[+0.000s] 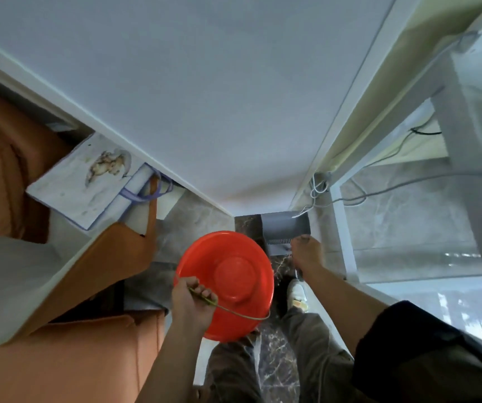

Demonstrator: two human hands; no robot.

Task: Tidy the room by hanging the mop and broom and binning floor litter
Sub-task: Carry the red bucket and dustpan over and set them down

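Note:
An orange-red plastic bucket (225,283) hangs in front of me by its thin wire handle, its inside empty. My left hand (191,301) is shut on that handle at the bucket's near left rim. A grey dustpan (284,232) stands on the floor against the white wall, its comb teeth facing me. My right hand (306,254) is closed on the dustpan's dark handle, just right of the bucket. No mop, broom head or litter shows.
An orange sofa (59,344) fills the left, with a white bag (85,181) and a purple-handled bag on it. A white table frame (344,242) with trailing cables (318,187) stands right. My legs and white shoe (296,292) stand on dark marble floor.

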